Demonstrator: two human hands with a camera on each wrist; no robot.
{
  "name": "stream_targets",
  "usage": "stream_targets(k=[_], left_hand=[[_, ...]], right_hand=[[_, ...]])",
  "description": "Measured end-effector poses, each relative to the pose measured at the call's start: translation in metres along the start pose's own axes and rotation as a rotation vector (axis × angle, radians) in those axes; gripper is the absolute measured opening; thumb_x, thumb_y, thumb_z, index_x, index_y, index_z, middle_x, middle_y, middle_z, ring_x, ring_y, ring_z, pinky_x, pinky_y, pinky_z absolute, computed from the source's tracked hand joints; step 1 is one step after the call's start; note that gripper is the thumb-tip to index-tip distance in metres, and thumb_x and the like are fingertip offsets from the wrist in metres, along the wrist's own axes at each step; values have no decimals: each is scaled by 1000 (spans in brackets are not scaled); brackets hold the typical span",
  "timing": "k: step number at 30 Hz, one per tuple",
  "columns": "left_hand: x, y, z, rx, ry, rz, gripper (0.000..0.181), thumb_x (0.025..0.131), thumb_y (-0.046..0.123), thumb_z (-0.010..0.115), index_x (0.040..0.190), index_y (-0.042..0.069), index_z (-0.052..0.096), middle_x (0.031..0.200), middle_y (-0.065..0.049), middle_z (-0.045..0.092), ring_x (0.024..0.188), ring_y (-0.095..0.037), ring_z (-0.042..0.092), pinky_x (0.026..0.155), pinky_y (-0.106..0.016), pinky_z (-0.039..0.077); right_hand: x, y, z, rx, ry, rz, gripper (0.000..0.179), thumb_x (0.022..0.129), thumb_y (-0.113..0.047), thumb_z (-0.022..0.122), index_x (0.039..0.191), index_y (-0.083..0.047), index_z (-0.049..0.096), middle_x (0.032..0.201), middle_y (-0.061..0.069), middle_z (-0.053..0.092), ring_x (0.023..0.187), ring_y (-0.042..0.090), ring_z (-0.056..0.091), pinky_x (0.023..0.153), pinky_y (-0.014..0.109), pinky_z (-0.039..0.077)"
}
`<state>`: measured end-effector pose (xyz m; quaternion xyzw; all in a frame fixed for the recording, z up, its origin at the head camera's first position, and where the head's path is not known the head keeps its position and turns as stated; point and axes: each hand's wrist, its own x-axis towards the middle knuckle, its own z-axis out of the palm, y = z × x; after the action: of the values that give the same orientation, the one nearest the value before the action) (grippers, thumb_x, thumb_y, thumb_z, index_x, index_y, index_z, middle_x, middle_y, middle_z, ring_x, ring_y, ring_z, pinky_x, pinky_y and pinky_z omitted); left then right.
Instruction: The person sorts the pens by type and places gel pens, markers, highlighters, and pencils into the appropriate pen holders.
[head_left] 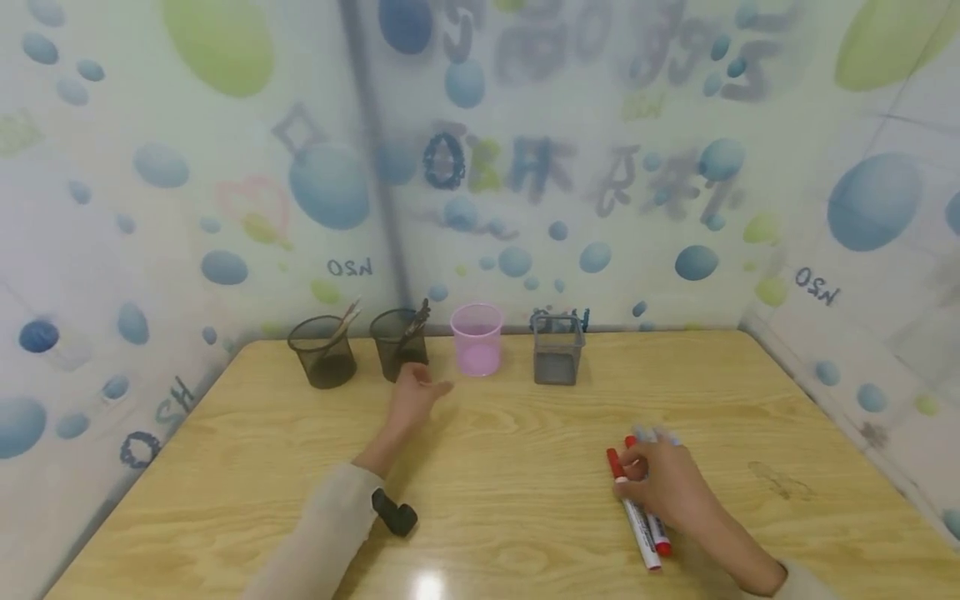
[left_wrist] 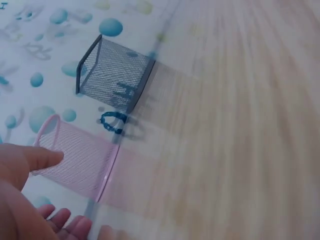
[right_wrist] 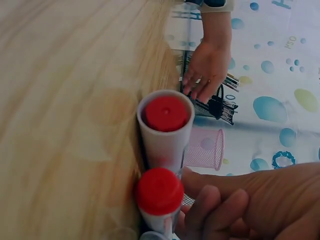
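Several white whiteboard markers with red caps and ends lie close together on the right half of the table. My right hand is over them, thumb and finger pinching a red-capped marker near its cap. In the right wrist view, a red marker end and a red cap show beside the curled fingers. My left hand reaches to the front of a black mesh pen cup, its fingers loose and holding nothing; whether it touches the cup is unclear. A pink mesh cup is beside that hand.
Another black mesh cup holding thin sticks stands at the far left. A grey square mesh holder is right of the pink cup. All stand along the wall at the back of the wooden table.
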<state>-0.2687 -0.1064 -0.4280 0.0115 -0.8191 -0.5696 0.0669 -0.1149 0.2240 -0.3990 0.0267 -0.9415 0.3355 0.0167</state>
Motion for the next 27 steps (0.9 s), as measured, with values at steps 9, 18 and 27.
stream_targets(k=[9, 18, 27], left_hand=[[26, -12, 32, -186, -74, 90, 93, 79, 6, 76, 148, -6, 14, 148, -28, 26, 136, -40, 27, 111, -46, 24], [38, -4, 44, -203, -40, 175, 87, 76, 4, 78, 146, 1, 26, 135, -26, 44, 123, -40, 44, 103, -48, 36], [56, -11, 68, -146, 39, 243, 86, 73, 6, 81, 144, 2, 33, 136, -24, 47, 123, -38, 46, 104, -48, 36]], right_hand=[[-1, -4, 7, -11, -38, 36, 28, 69, -13, 85, 91, -2, 71, 64, -2, 57, 77, 28, 62, 53, 28, 50], [0, -8, 8, -150, -90, -22, 31, 70, -20, 84, 92, -2, 72, 61, -6, 63, 131, 55, 22, 107, 63, 12], [4, -2, 4, -210, -46, -61, 25, 69, -21, 84, 87, -6, 74, 79, 7, 72, 129, 60, 20, 106, 65, 10]])
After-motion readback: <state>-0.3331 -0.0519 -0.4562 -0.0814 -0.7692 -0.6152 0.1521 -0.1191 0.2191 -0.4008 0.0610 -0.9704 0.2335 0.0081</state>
